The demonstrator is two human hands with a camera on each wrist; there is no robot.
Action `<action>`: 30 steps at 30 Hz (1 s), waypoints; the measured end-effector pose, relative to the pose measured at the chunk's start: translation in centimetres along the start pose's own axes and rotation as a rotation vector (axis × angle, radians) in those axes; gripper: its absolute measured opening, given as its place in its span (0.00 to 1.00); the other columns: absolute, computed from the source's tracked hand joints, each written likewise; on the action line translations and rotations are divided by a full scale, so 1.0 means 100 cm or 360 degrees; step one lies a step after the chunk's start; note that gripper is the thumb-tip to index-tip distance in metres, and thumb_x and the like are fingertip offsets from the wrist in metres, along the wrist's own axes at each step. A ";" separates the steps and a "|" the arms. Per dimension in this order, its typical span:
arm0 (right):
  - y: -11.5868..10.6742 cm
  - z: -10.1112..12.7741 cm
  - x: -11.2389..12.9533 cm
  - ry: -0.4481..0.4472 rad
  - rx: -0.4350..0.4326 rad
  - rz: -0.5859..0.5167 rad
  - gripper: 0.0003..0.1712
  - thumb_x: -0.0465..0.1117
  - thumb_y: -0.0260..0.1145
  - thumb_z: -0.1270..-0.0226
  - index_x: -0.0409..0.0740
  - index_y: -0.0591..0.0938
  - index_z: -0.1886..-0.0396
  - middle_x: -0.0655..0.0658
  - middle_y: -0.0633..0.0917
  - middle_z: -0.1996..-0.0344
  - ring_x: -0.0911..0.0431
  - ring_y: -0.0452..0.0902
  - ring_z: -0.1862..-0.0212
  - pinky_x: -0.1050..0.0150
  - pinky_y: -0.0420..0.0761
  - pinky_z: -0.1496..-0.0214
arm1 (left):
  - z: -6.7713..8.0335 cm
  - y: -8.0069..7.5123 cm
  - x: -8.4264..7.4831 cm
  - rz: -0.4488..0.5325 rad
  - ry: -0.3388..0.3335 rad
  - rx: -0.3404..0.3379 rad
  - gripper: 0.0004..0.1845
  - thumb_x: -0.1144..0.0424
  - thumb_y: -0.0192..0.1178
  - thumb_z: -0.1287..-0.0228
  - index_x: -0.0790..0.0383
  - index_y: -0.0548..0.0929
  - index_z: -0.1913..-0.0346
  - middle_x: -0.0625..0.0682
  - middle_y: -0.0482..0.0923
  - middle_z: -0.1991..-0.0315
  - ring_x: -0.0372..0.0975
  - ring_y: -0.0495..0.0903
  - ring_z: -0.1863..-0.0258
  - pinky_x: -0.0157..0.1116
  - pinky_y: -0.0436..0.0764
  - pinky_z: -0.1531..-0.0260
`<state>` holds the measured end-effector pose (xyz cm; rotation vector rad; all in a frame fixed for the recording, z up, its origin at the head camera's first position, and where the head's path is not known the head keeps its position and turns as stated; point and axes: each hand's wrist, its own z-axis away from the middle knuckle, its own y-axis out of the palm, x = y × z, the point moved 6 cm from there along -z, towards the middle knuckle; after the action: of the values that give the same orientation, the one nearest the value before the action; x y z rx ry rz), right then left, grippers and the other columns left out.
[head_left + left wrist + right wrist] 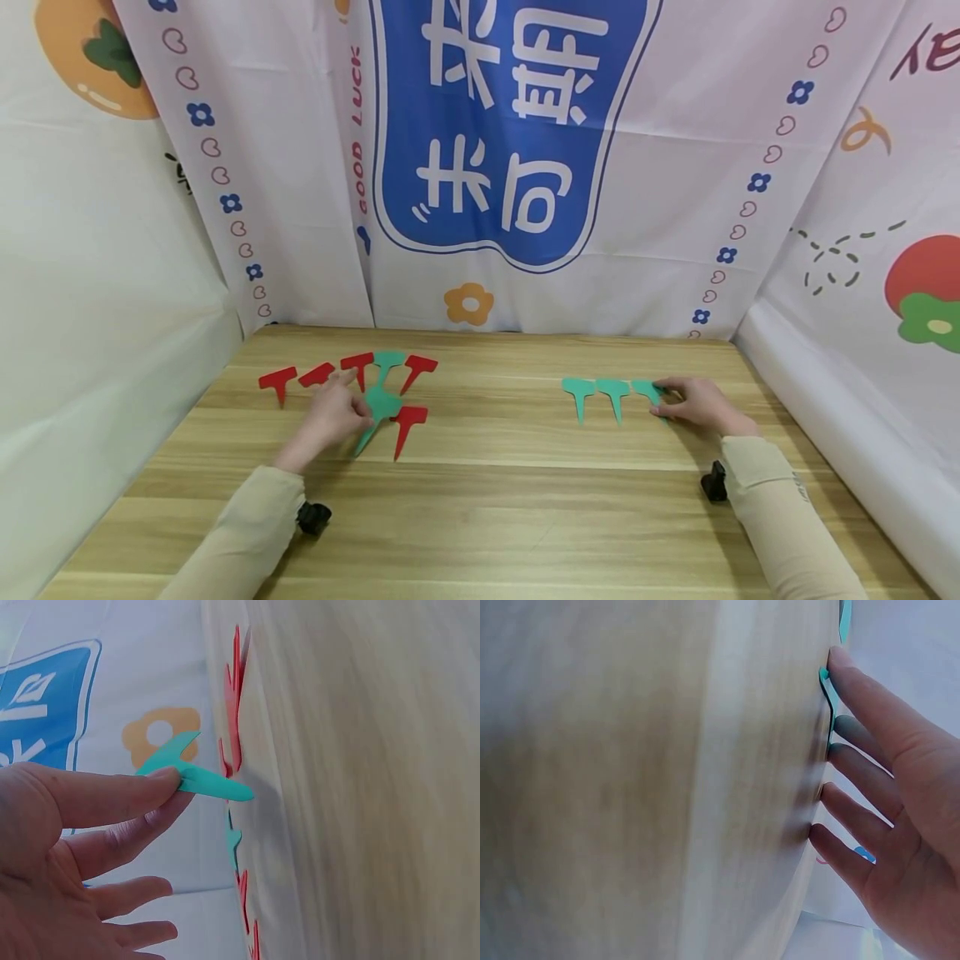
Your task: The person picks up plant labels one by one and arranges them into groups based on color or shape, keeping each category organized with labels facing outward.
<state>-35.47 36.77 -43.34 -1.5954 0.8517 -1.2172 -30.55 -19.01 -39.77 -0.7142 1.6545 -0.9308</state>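
Note:
My left hand (333, 414) pinches a green T-shaped plant label (191, 778) between thumb and fingertips, held above the table with its spike pointing down in the left wrist view. Just beyond it, another green label (389, 361) lies among several red labels (278, 383). One red label (408, 427) is close to the right of the held one. On the right, my right hand (701, 403) touches a green label (647, 390), the rightmost of three in a row. Its fingers spread over the tabletop in the right wrist view, with thumb and fingertips at the label's edges.
The wood-grain table (487, 517) meets a printed white cloth (315, 275) at its back edge and sides. Two other green labels, the left one (578, 390) and middle one (612, 390), lie beside my right hand. A wide stretch of tabletop separates the two groups.

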 end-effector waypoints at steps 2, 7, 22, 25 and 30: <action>0.000 0.000 0.000 0.0000 0.0003 -0.0002 0.34 0.54 0.71 0.46 0.38 0.78 0.43 0.29 0.78 0.45 0.31 0.70 0.41 0.37 0.68 0.41 | -0.003 0.003 -0.002 0.0006 -0.0003 0.0006 0.06 0.70 0.68 0.52 0.61 0.84 0.82 0.75 0.57 0.33 0.72 0.46 0.33 0.71 0.43 0.39; 0.000 -0.001 0.001 0.0008 0.0012 -0.0005 0.35 0.55 0.71 0.45 0.38 0.78 0.43 0.28 0.78 0.45 0.31 0.70 0.41 0.37 0.69 0.41 | -0.009 0.011 -0.004 0.0043 -0.0033 0.0025 0.06 0.69 0.68 0.51 0.61 0.85 0.81 0.74 0.55 0.32 0.71 0.45 0.32 0.68 0.43 0.37; 0.001 -0.001 -0.001 0.0010 0.0015 -0.0007 0.35 0.54 0.71 0.46 0.38 0.78 0.43 0.28 0.77 0.44 0.31 0.69 0.41 0.37 0.68 0.41 | -0.022 0.024 -0.025 -0.0032 0.0054 -0.0034 0.07 0.67 0.67 0.50 0.60 0.85 0.82 0.75 0.59 0.34 0.71 0.50 0.33 0.66 0.51 0.36; 0.001 -0.001 -0.001 0.0015 0.0015 -0.0014 0.35 0.54 0.71 0.46 0.38 0.78 0.43 0.28 0.77 0.44 0.30 0.69 0.41 0.37 0.68 0.41 | -0.025 0.028 -0.029 -0.0053 0.0030 -0.0031 0.06 0.66 0.68 0.50 0.59 0.86 0.81 0.73 0.60 0.33 0.70 0.51 0.32 0.66 0.53 0.37; 0.001 -0.001 -0.001 0.0024 0.0019 -0.0024 0.35 0.55 0.71 0.46 0.38 0.78 0.43 0.28 0.77 0.44 0.30 0.69 0.41 0.37 0.68 0.41 | -0.031 0.035 -0.037 -0.0022 0.0032 -0.0009 0.05 0.66 0.68 0.49 0.59 0.87 0.79 0.71 0.60 0.33 0.69 0.51 0.32 0.65 0.52 0.35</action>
<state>-35.54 36.79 -43.45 -1.5877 0.8420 -1.2442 -32.62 -13.40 -40.50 -0.7234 1.6725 -0.9464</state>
